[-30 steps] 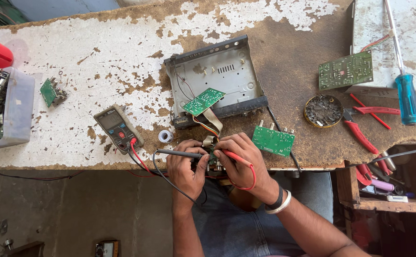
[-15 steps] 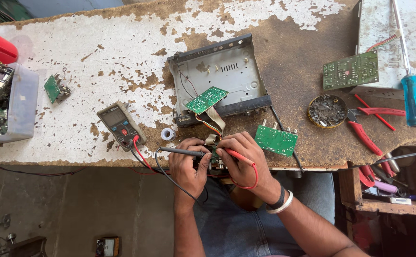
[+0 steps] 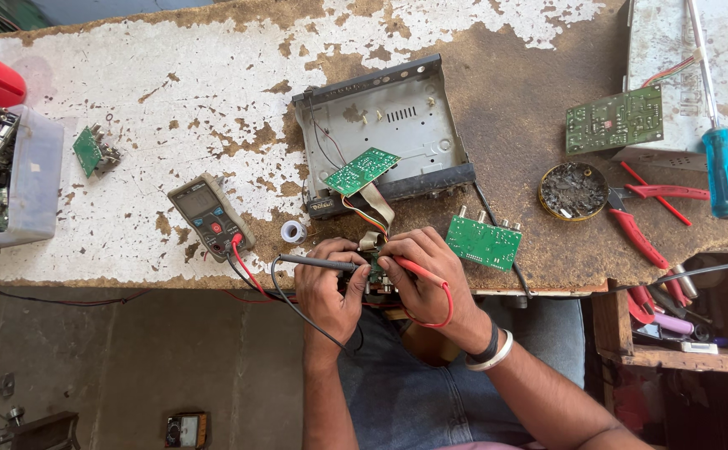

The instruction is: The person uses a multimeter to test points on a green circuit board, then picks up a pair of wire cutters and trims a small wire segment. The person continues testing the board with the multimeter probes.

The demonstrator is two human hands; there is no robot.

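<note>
Probes on the small board at the bench edge: left hand closed around black probe, right hand pinching red probe. Keep tips steady, don't bridge pads, glance at multimeter only once contact settles.

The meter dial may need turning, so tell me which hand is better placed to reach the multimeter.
Probably the left hand. It holds the black probe on the multimeter's side of the bench. The right hand holds the red probe and would have to cross over the left.
</note>
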